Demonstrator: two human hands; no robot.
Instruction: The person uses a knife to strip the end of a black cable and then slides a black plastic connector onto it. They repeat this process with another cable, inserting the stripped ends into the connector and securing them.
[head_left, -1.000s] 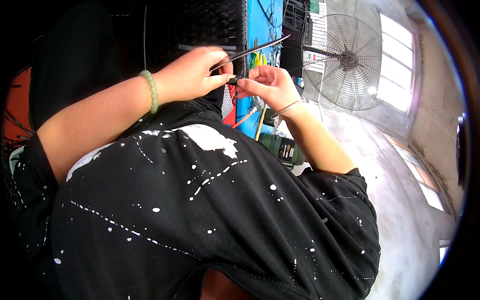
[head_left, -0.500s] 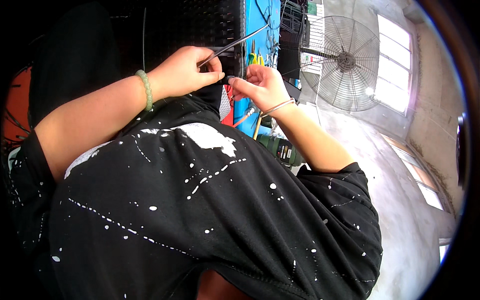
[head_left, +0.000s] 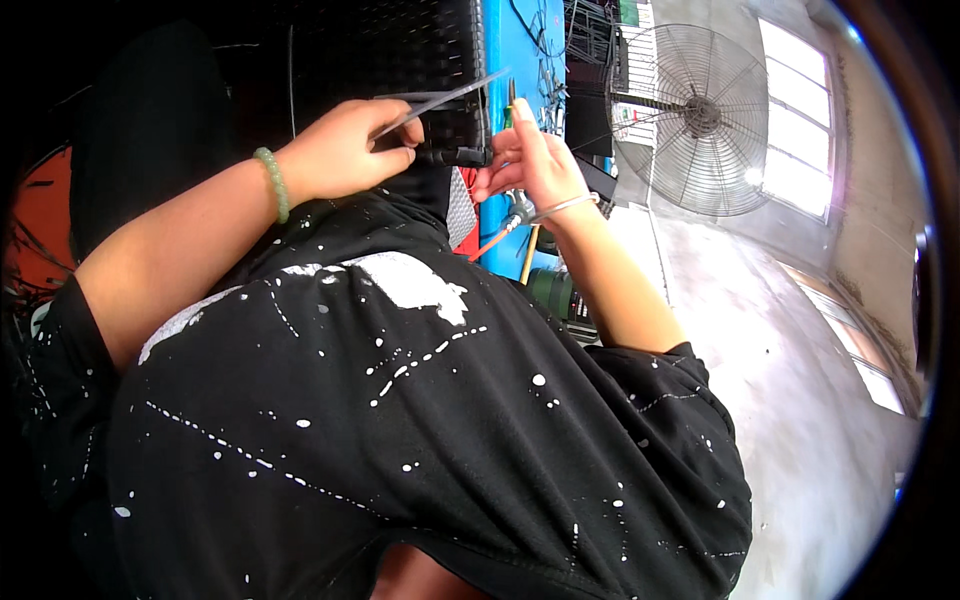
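Head view: right edge of the black woven panel [head_left: 430, 50] runs along the left edge of the blue desk [head_left: 505, 40]; narrow blue gap to small dark parts [head_left: 553, 92] near the desk's right edge — tight. Green tool [head_left: 546, 293], label [head_left: 578, 305] too small to read. Left hand [head_left: 345, 150] grips the dark strip [head_left: 445, 100], tip past the panel's right edge; right hand [head_left: 545, 170] released, thumb up, beside the panel's lower right corner.

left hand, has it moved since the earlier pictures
Yes: the left hand has moved left, its fingertips now farther from the right edge of the black woven panel.
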